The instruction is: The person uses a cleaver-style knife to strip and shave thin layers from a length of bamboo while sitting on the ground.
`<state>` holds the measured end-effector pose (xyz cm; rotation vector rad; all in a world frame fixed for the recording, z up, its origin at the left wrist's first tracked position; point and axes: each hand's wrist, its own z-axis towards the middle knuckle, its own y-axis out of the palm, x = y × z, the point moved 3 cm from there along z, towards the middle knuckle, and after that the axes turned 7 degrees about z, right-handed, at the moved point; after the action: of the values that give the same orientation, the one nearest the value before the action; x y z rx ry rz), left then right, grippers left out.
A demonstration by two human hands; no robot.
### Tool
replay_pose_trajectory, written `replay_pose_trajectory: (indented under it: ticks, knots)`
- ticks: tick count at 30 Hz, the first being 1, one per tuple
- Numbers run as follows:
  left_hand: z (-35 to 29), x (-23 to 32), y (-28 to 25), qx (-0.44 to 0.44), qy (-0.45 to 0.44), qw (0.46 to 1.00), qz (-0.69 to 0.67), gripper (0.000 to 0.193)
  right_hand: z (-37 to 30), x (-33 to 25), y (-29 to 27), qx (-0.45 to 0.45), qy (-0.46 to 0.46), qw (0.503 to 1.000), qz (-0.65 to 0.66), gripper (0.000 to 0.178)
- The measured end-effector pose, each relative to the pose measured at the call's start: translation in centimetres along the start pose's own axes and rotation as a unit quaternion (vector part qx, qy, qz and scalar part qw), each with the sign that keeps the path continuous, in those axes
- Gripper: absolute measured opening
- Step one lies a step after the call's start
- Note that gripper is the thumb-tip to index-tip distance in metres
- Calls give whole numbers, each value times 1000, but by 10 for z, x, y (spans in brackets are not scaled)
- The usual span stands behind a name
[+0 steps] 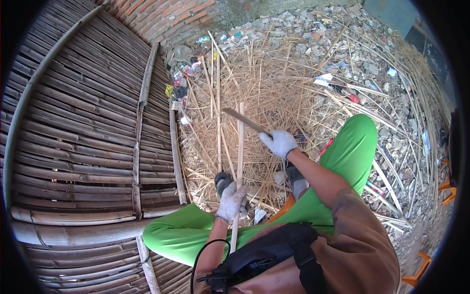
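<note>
My left hand (231, 201), in a white glove, is closed around a pale bamboo strip (240, 142) that stands lengthwise between my knees and points away from me. In my right hand (280, 143), also gloved, is the handle of a long knife (243, 120). Its dark blade slants to the upper left and crosses the strip near its far end; whether the edge touches the strip I cannot tell. The handle is mostly hidden by my fingers.
Bamboo shavings (279, 98) cover the ground ahead, with longer strips (218, 108) lying among them. A slatted bamboo platform (83, 127) stands along the left. Behind is a brick wall (166, 19); rubble and litter (342, 63) spread to the right. An orange stool part (282, 208) shows beneath me.
</note>
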<state>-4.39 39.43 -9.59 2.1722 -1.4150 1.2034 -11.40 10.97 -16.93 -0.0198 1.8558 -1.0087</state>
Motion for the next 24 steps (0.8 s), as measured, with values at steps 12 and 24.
replay_pose_trajectory:
  ticks: [12,24]
  knots:
    - [32,-22,-10,-30,26,986,-163,34,-67,-46,51,-188,-166,968,-27,72]
    - [45,-39,-17,72,125,988,-58,25,-69,-50,56,-160,-214,963,-34,78]
